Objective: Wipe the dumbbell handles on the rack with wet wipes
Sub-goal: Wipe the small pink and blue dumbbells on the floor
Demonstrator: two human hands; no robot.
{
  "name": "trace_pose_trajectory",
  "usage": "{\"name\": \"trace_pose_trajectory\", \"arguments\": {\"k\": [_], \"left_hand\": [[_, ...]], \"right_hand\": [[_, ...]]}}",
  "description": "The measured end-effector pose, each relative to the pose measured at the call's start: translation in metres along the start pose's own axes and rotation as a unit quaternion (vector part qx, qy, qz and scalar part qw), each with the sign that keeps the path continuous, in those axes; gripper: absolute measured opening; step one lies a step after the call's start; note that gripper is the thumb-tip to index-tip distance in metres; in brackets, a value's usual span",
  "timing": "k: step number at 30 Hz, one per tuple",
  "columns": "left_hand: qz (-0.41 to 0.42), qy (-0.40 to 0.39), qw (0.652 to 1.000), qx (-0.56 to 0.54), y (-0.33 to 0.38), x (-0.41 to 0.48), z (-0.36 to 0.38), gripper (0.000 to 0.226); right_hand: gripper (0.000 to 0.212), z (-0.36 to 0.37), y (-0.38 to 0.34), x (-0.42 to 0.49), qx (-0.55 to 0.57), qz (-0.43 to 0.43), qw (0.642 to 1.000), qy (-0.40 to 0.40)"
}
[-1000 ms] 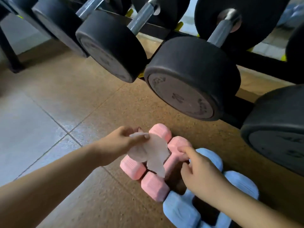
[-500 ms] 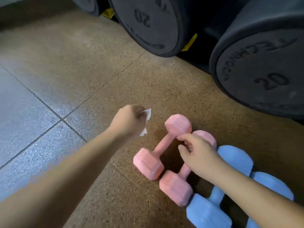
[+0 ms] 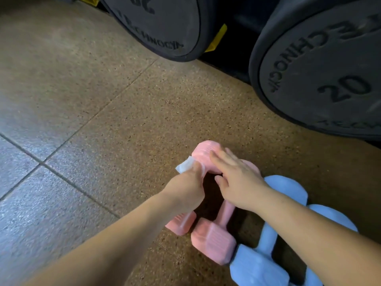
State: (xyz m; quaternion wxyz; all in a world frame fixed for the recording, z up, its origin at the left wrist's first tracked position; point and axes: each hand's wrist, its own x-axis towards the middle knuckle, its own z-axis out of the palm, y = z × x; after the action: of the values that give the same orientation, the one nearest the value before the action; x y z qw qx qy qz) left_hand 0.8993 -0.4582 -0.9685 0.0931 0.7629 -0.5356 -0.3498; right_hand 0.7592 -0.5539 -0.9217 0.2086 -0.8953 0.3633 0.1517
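Nearest the viewer, two bare forearms are reaching forward over a speckled brown floor (image 3: 127,104) that is meeting grey tiles on the left. At the near right, two pale blue dumbbells (image 3: 259,267) are lying side by side, partly cut off by the bottom edge. Just left of them, touching, two small pink dumbbells (image 3: 214,240) are lying on the floor, not on a rack.

A little farther, the left hand (image 3: 185,190) is pinching a folded white wet wipe (image 3: 184,166) between thumb and fingers and is pressing it where the left pink dumbbell's handle meets its far head. The right hand (image 3: 237,178) is lying flat, fingers spread, on the far heads of the pink pair, apparently steadying them.

To do this step well, the wipe probably needs wrapping around the handle and drawing along its whole length, while the flat hand is keeping the light dumbbell from rolling or sliding.

Farthest away, two big black dumbbell heads (image 3: 321,79) are hanging over the floor, the right one stamped 20.

The left hand is hiding the handle being wiped, so contact there is a judgement. The right pink handle is showing only partly under the right wrist. The black dumbbells' handles and whatever is supporting them are out of view.
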Motion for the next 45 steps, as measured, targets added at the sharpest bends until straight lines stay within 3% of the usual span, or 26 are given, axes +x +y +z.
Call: {"name": "trace_pose_trajectory", "arguments": {"k": [3, 6, 9, 12, 16, 21, 26, 31, 37, 43, 45], "left_hand": [[0.002, -0.027, 0.989, 0.146, 0.008, -0.028, 0.003, 0.065], [-0.001, -0.043, 0.97, 0.24, 0.016, -0.05, 0.005, 0.073], [-0.032, -0.095, 0.977, 0.19, 0.025, -0.029, -0.006, 0.063], [-0.067, -0.059, 0.991, 0.096, 0.019, -0.004, -0.006, 0.059], [-0.035, -0.049, 0.98, 0.192, 0.022, -0.04, 0.012, 0.071], [-0.02, -0.053, 0.963, 0.264, 0.035, -0.046, 0.014, 0.07], [-0.027, -0.04, 0.979, 0.2, 0.028, -0.026, 0.009, 0.081], [-0.048, -0.07, 0.966, 0.245, 0.042, -0.062, 0.027, 0.08], [-0.026, -0.026, 0.995, 0.097, 0.026, -0.015, 0.001, 0.068], [0.0, -0.033, 0.962, 0.27, 0.02, -0.064, 0.026, 0.073], [0.018, -0.011, 0.96, 0.281, 0.017, -0.069, 0.031, 0.071]], "right_hand": [[0.068, 0.005, 0.007, 0.001, -0.01, -0.021, 1.0, -0.005], [0.072, -0.001, 0.016, 0.003, -0.022, -0.049, 0.999, -0.009], [0.077, -0.003, 0.021, 0.005, -0.015, -0.057, 0.998, -0.017], [0.08, -0.002, 0.02, 0.007, 0.001, -0.061, 0.998, -0.007], [0.076, -0.007, 0.028, 0.013, 0.016, -0.081, 0.996, -0.02], [0.08, -0.008, 0.037, 0.019, 0.02, -0.099, 0.994, -0.035], [0.072, -0.012, 0.023, 0.025, 0.065, -0.082, 0.994, -0.032], [0.077, -0.012, 0.03, 0.023, 0.093, -0.071, 0.992, -0.041], [0.082, -0.01, 0.026, 0.029, 0.088, -0.057, 0.993, -0.044], [0.075, -0.004, 0.024, 0.037, 0.093, -0.076, 0.992, -0.033], [0.071, -0.003, 0.025, 0.036, 0.111, -0.054, 0.992, -0.029]]}}
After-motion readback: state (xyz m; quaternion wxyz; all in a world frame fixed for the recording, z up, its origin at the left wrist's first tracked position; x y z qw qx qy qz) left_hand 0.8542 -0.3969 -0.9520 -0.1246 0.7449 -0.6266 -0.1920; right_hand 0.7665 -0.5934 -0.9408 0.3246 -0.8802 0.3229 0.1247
